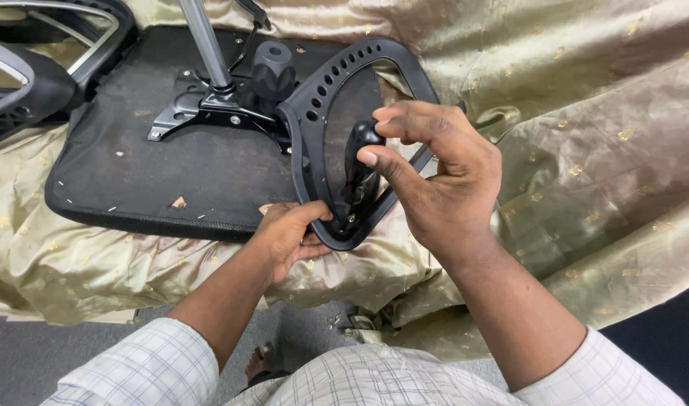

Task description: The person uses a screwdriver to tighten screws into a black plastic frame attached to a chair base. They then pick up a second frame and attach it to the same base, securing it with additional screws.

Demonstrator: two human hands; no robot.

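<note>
A: What is nearest the camera?

B: Two forearms in checked sleeves, reaching forward over a grey floor, with a bare foot showing between them.

A: And the hands?

B: The left hand is closed on the low end of a black plastic armrest, thumb over the rim, fingers under it. The right hand sits above and to the right, thumb and fingers pinched on a dark tool handle that stands inside the armrest's loop.

A: Where does the tool reach?

B: Down toward the loop's bottom corner, just beside the left thumb. I cannot tell what its tip touches.

A: So the armrest lies between the hands?

B: Yes, tilted up on edge; its near end is in the left hand, and the curved bar with its row of holes runs away from the person.

A: What is behind it?

B: An upturned black seat, its underside up, touching the armrest's far part. On it are a metal bracket, a grey column and a black knob.

A: And under everything?

B: A gold cloth with small flecks. Another chair part lies at the far left.
</note>
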